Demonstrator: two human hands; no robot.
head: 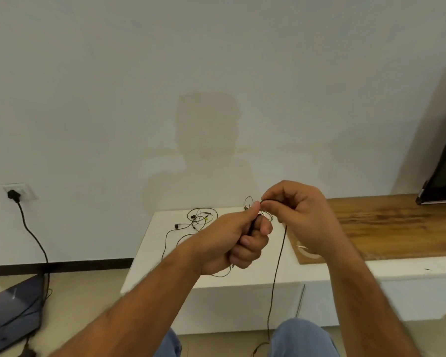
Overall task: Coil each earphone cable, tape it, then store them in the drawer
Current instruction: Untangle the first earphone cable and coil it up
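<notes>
Pinching the cable (278, 266) near its top, the right hand (303, 217) holds thumb and forefinger closed on the thin black cord, right against the left thumb. The left hand (236, 239) is clenched around the loops gathered so far, thumb pressed on top and fingers curled under, so the small coil stays bunched in the fist. The two hands meet above the white cabinet (242, 292), which looks like winding in progress: the left acts as the spool, the right feeds and guides each turn. From the hands the free length hangs straight down past the cabinet front and between the knees towards the floor, so much of this cord is not yet coiled.

Behind the left hand, a second earphone (193, 220) lies in a loose tangle on the cabinet top, one strand trailing towards the front edge; it waits its turn, untaped. Just beside the right wrist, on the near corner of the wooden board (386, 228), sits what I take to be the tape roll (307, 251), mostly hidden by the arm and kept within reach for binding. The drawer is probably the cabinet front panel; I cannot tell for sure.

No brand, label or writing can be read anywhere.
</notes>
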